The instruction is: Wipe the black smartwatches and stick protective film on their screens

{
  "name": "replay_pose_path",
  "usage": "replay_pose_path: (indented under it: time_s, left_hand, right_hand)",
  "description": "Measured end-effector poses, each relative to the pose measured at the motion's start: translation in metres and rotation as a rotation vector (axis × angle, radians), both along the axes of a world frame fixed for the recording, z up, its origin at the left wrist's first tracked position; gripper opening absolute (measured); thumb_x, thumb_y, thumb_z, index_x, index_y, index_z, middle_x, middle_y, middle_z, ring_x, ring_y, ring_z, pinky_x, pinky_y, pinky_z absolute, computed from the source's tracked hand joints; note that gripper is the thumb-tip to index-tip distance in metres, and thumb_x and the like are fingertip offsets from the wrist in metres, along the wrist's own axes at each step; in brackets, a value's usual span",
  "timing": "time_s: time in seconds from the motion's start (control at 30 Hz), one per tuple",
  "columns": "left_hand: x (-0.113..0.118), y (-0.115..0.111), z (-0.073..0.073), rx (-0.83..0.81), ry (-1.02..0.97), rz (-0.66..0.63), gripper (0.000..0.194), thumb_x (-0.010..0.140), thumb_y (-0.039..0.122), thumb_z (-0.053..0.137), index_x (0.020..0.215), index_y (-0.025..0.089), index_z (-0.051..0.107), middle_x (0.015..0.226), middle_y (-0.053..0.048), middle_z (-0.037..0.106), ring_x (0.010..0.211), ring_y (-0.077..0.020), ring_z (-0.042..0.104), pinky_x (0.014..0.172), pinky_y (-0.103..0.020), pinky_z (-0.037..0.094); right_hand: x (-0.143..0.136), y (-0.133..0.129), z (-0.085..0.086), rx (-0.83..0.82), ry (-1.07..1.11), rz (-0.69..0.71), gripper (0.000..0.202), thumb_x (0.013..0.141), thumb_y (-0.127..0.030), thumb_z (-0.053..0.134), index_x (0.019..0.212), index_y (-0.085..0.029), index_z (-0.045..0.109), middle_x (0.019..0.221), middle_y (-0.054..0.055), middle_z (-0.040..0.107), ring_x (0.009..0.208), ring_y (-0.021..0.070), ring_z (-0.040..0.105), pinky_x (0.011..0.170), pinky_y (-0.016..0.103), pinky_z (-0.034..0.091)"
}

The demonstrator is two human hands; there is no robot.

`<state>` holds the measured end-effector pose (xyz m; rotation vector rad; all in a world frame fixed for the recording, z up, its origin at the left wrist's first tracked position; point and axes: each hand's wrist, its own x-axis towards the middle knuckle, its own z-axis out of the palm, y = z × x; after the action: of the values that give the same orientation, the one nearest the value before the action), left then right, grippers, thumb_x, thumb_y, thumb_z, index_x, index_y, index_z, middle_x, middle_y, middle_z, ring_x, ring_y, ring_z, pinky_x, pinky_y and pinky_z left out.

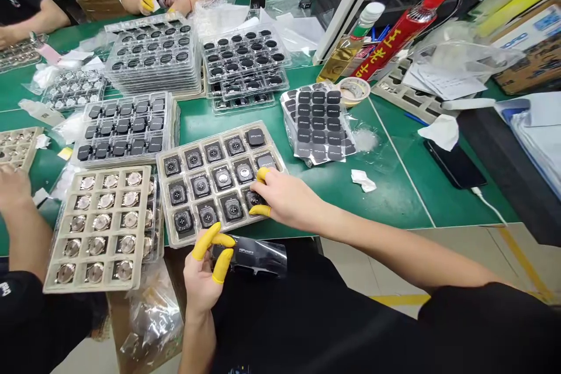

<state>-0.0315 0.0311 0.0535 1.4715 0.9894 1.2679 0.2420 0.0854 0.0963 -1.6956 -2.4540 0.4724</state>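
My left hand (205, 272), in yellow finger cots, pinches a clear film strip (263, 256) with a dark printed label, in front of the table edge. My right hand (284, 196), also in yellow finger cots, reaches over the right side of a beige tray (222, 187). Its thumb and a finger are round a smartwatch (253, 198) in the front right pocket, partly hidden by the hand. Other smartwatches (232, 208) lie back up in the tray. Two at the right end show dark covers (255, 137) on top.
Sheets of dark square stickers (319, 123) lie behind the tray. Left of it are a tray of round watches (101, 222) and stacked clear trays (125, 131). A tape roll (354, 91), bottle (353, 41) and phone (454, 163) are at right. Co-workers sit across and at left.
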Motion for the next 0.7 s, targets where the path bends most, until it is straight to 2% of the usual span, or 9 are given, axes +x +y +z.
replay_pose_path:
  time_s: [0.1, 0.23, 0.33, 0.43, 0.5, 0.63, 0.7]
  left_hand:
    - [-0.002, -0.001, -0.002, 0.018, 0.029, 0.001, 0.042, 0.100, 0.027, 0.092, 0.143, 0.026, 0.086, 0.102, -0.005, 0.093, 0.092, -0.0176, 0.088, 0.094, -0.027, 0.073]
    - [-0.008, -0.006, -0.006, 0.032, 0.096, 0.071, 0.041, 0.099, 0.033, 0.094, 0.139, 0.023, 0.088, 0.101, -0.006, 0.092, 0.093, -0.0197, 0.088, 0.095, -0.030, 0.073]
    - [-0.011, -0.007, -0.006, 0.110, 0.141, 0.059, 0.038, 0.102, 0.028, 0.090, 0.140, 0.025, 0.086, 0.105, -0.006, 0.090, 0.094, -0.0198, 0.086, 0.093, -0.032, 0.073]
    - [-0.007, -0.004, 0.000, 0.237, 0.215, 0.004, 0.034, 0.106, 0.022, 0.084, 0.140, 0.027, 0.085, 0.105, -0.005, 0.088, 0.098, -0.0205, 0.083, 0.094, -0.035, 0.072]
    - [-0.001, -0.002, 0.005, 0.318, 0.293, -0.017, 0.037, 0.105, 0.022, 0.085, 0.141, 0.027, 0.084, 0.105, -0.006, 0.086, 0.102, -0.0227, 0.081, 0.094, -0.038, 0.072]
    - [0.014, 0.002, 0.011, 0.498, 0.427, 0.007, 0.053, 0.102, 0.023, 0.089, 0.153, 0.024, 0.075, 0.114, -0.010, 0.085, 0.107, -0.0267, 0.081, 0.091, -0.040, 0.072]
    - [0.019, 0.003, 0.011, 0.574, 0.470, 0.046, 0.053, 0.104, 0.022, 0.086, 0.155, 0.021, 0.073, 0.113, -0.011, 0.084, 0.106, -0.0266, 0.081, 0.088, -0.038, 0.072]
  right_hand:
    - [-0.002, 0.003, 0.001, -0.008, 0.034, -0.025, 0.019, 0.104, -0.026, 0.088, 0.106, -0.020, 0.070, 0.115, 0.014, 0.069, 0.104, 0.0308, 0.066, 0.073, 0.037, 0.049]
    - [-0.002, 0.002, 0.006, -0.021, 0.116, -0.056, 0.031, 0.097, -0.018, 0.091, 0.106, -0.024, 0.062, 0.117, 0.011, 0.071, 0.101, 0.0289, 0.068, 0.073, 0.036, 0.047]
    - [-0.001, -0.004, 0.008, -0.040, 0.198, -0.068, 0.032, 0.099, -0.015, 0.086, 0.106, -0.025, 0.058, 0.103, 0.005, 0.073, 0.089, 0.0254, 0.068, 0.069, 0.034, 0.042]
    - [-0.003, -0.015, 0.012, -0.051, 0.280, -0.110, 0.021, 0.108, -0.021, 0.076, 0.115, -0.025, 0.056, 0.087, -0.002, 0.069, 0.071, 0.0203, 0.061, 0.064, 0.033, 0.037]
    - [-0.009, -0.025, 0.016, -0.077, 0.429, -0.121, 0.016, 0.113, -0.027, 0.071, 0.120, -0.026, 0.057, 0.082, -0.005, 0.065, 0.065, 0.0174, 0.057, 0.064, 0.032, 0.039]
    - [-0.029, -0.042, 0.021, -0.203, 0.857, -0.075, 0.016, 0.110, -0.034, 0.074, 0.111, -0.026, 0.061, 0.080, -0.007, 0.061, 0.065, 0.0147, 0.054, 0.066, 0.030, 0.043]
    - [-0.037, -0.046, 0.021, -0.255, 0.939, -0.095, 0.019, 0.109, -0.037, 0.075, 0.111, -0.025, 0.061, 0.079, -0.007, 0.060, 0.065, 0.0149, 0.053, 0.066, 0.030, 0.042]
